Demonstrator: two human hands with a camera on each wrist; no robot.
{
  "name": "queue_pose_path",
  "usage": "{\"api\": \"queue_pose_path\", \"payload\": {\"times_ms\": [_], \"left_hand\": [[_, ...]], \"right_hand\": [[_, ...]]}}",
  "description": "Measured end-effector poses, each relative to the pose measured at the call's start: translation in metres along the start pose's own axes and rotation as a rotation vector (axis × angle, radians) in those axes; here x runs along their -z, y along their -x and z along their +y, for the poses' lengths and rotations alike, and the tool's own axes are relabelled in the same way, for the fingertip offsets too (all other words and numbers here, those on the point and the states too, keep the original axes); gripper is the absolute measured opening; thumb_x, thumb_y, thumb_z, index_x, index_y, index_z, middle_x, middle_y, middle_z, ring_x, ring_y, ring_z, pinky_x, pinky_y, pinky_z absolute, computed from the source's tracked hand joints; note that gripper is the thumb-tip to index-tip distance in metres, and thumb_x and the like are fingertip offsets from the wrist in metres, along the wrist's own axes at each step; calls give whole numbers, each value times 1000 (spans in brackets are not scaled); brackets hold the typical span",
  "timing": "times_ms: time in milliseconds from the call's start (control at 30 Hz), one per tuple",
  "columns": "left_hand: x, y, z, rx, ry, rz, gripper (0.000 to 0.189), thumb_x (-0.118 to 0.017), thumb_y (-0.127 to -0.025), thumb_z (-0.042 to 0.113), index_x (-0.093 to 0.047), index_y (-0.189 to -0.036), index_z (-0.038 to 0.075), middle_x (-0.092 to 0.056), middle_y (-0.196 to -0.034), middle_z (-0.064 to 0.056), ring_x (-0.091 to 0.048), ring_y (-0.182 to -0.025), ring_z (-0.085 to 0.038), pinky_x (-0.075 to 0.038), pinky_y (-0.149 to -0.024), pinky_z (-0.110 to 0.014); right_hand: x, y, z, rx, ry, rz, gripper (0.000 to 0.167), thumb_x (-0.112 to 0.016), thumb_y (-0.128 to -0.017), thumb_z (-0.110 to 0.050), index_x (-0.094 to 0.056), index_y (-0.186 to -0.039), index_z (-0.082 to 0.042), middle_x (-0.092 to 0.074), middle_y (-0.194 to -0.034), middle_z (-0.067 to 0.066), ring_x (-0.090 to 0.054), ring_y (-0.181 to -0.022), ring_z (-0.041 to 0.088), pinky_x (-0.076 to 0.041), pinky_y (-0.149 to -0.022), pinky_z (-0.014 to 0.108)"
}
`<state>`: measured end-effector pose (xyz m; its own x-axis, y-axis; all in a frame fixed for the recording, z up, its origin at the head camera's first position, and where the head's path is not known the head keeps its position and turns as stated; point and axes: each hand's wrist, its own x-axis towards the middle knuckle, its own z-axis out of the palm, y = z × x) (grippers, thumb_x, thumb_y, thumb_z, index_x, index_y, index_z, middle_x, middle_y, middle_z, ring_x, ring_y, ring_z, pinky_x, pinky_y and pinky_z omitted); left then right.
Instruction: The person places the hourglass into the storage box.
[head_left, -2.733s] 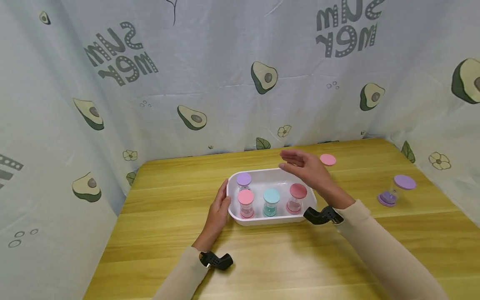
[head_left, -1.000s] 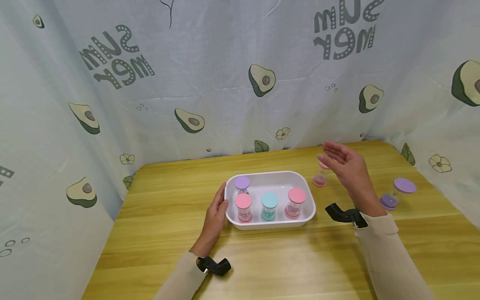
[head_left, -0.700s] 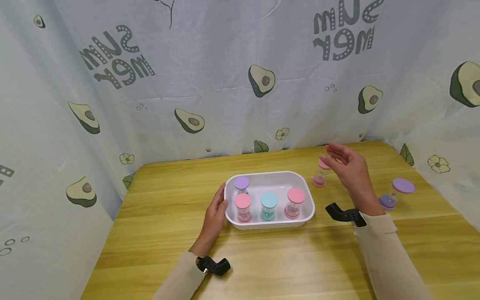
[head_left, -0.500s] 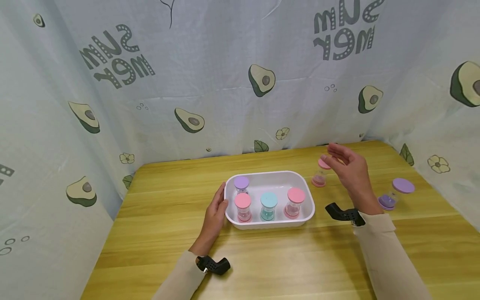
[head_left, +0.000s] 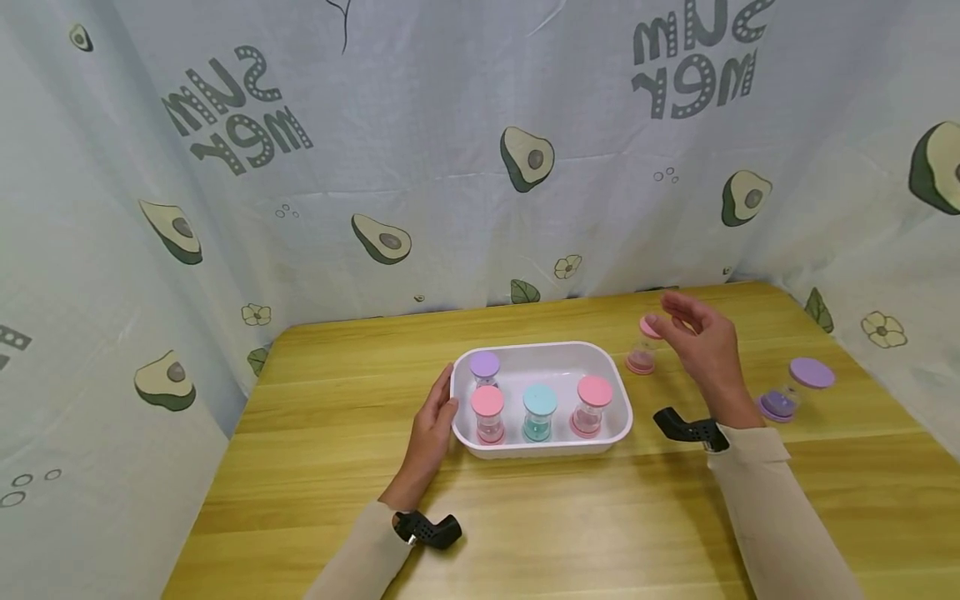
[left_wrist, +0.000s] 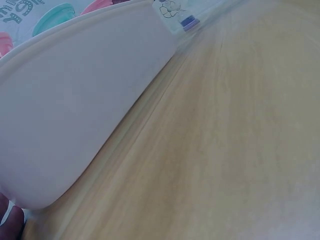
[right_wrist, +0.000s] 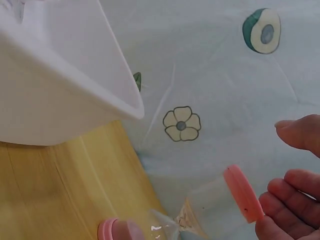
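Note:
My left hand (head_left: 429, 427) rests along the left end of a white tray (head_left: 542, 448), straight fingers against its outside wall and thumb by the rim. Inside the tray stand hourglasses: a purple one (head_left: 484, 363), a pink one (head_left: 487, 402), a turquoise one (head_left: 539, 400) and another pink one (head_left: 594, 392). To the tray's right, my right hand (head_left: 705, 342) is beside an upright pink hourglass (head_left: 641, 360). In the right wrist view the thumb (right_wrist: 302, 132) stands apart from its pink cap (right_wrist: 242, 192), while the other fingertips are right at the cap's far side.
A purple hourglass (head_left: 780, 403) stands farther right on the wooden table (head_left: 337, 383). Behind the table hangs a white curtain (head_left: 442, 108) printed with avocados, and it also runs along both sides.
My right hand has moved from over the tray's right end to the pink hourglass at the right, staying there over the last second. The left hand has kept its place at the tray.

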<state>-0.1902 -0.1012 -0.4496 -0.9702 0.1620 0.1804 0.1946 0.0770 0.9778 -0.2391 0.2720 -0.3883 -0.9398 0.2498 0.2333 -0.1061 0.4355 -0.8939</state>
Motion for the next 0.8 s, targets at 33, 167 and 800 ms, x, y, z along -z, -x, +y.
{"api": "queue_pose_path", "payload": {"times_ms": [33, 167, 800], "left_hand": [[0, 0, 0, -2, 0, -1, 51, -39, -103, 7, -25, -152, 4, -28, -155, -10, -29, -141, -18, -28, -111, -30], [0, -1, -1, -3, 1, -2, 51, -39, -103, 7, -25, -152, 4, -28, -155, -10, -28, -141, -19, -28, -112, -31], [0, 0, -1, 18, -11, -6, 51, -39, -104, 10, -24, -153, 6, -27, -156, -7, -27, -141, -16, -27, -112, -29]], "right_hand": [[0, 0, 1, -7, 5, -3, 62, -70, -88, -36, -50, -140, -9, -51, -140, 12, -47, -127, 24, -41, -103, 20], [0, -1, 5, -29, 23, -19, 67, -69, -88, -40, -48, -142, -8, -49, -142, 13, -44, -130, 29, -40, -104, 22], [-4, -6, 28, -49, 87, -92, 71, -69, -87, -43, -45, -144, -8, -45, -144, 17, -42, -131, 34, -41, -104, 30]]}}
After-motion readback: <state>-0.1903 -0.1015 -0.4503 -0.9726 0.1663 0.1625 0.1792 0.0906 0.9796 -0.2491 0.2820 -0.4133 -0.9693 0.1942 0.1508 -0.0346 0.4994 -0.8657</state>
